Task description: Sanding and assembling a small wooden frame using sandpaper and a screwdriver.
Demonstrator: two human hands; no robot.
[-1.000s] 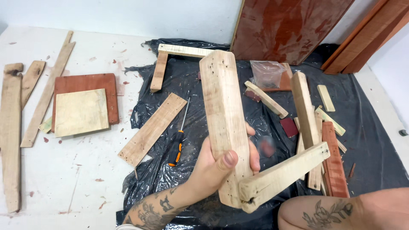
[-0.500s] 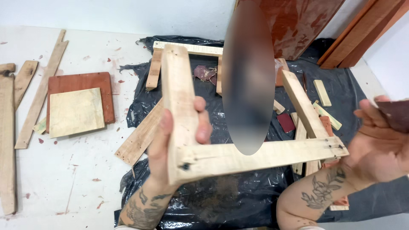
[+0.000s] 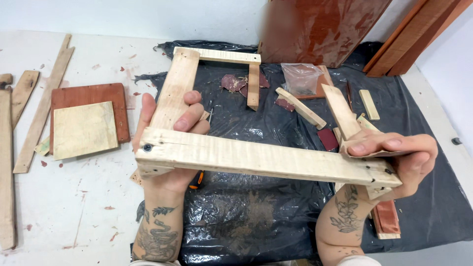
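Frame: wooden frame (image 3: 256, 160) of pale slats, held up over the black plastic sheet (image 3: 256, 216), its near slat running level between both hands.
Left hand: left hand (image 3: 170, 143) wrapped around the frame's left corner, fingers curled shut over the upright slat, thumb behind; a dark screw head shows on the corner just beside it.
Right hand: right hand (image 3: 399, 155) clasped on the right corner, fingers folded over the top, pressing what looks like a scrap of sandpaper against the wood, though the view there is poor.
Far side: the frame's far slat reaches back toward a dark red board (image 3: 320, 29) leaning on the wall.
Under the frame: clear plastic bag (image 3: 300, 79), reddish sandpaper scraps and loose short slats lie on the sheet; an orange-handled tool (image 3: 197, 180) pokes out below the left hand.
Left of the sheet: square pale panel (image 3: 84, 129) lying on a reddish board (image 3: 88, 96) on the white table (image 3: 59, 212), long thin strips beyond it.
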